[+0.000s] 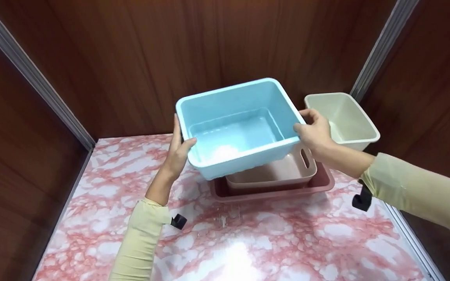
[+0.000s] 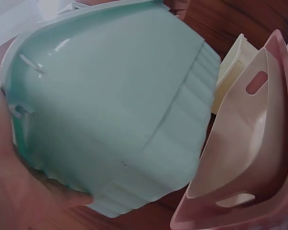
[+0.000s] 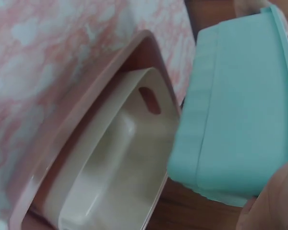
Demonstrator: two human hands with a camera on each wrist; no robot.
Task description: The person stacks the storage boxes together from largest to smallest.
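Observation:
A light blue plastic bin (image 1: 233, 128) is held up and tilted above the table, its open top facing the head camera. My left hand (image 1: 177, 153) grips its left end, thumb over the rim and fingers along the outer wall. At the opposite end my right hand (image 1: 315, 130) pinches the rim near the front right corner. Under the blue bin, a beige bin (image 1: 275, 171) with oval handle holes sits inside a larger dusty-pink bin (image 1: 272, 195). Both wrist views show the blue bin's outer wall (image 2: 120, 96), apart from the nested pair.
A cream bin (image 1: 338, 117) stands at the back right, behind my right hand. Brown wood-look panels (image 1: 209, 47) enclose the back and sides, with metal strips at the corners. The tabletop (image 1: 131, 164) has a pink and white marbled pattern.

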